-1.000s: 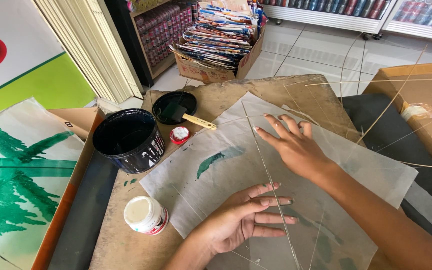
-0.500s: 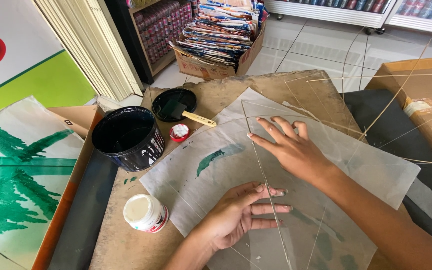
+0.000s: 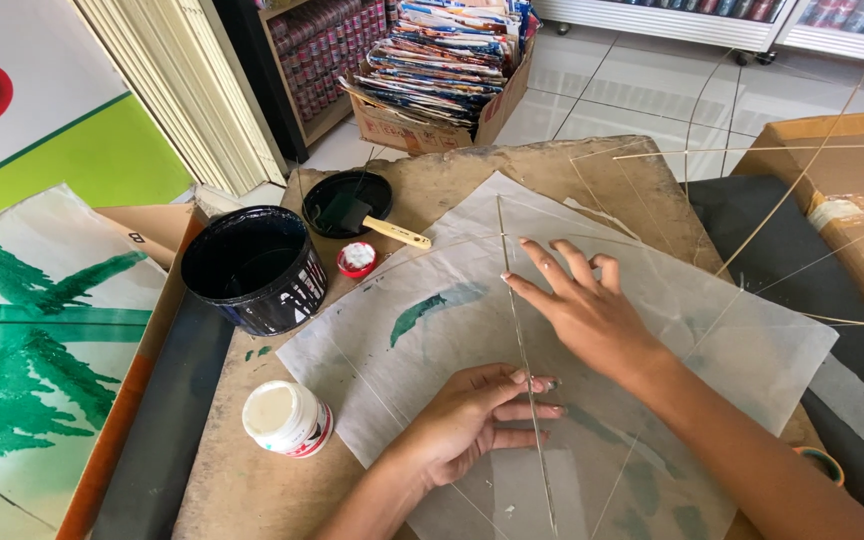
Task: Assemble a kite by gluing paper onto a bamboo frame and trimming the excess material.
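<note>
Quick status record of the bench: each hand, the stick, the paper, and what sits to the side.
left hand: flat on the paper, fingertips at the stick
right hand: spread flat on the paper, beside the stick
stick: thin, lying along the paper's middle
paper: translucent sheet, green smears
side: black bucket, brush on lid, white jar

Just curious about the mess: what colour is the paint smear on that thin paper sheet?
Green, a teal-green streak on the paper sheet, clearest in the head view.

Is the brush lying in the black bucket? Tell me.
No. The brush rests on the black lid beside the black bucket.
</note>
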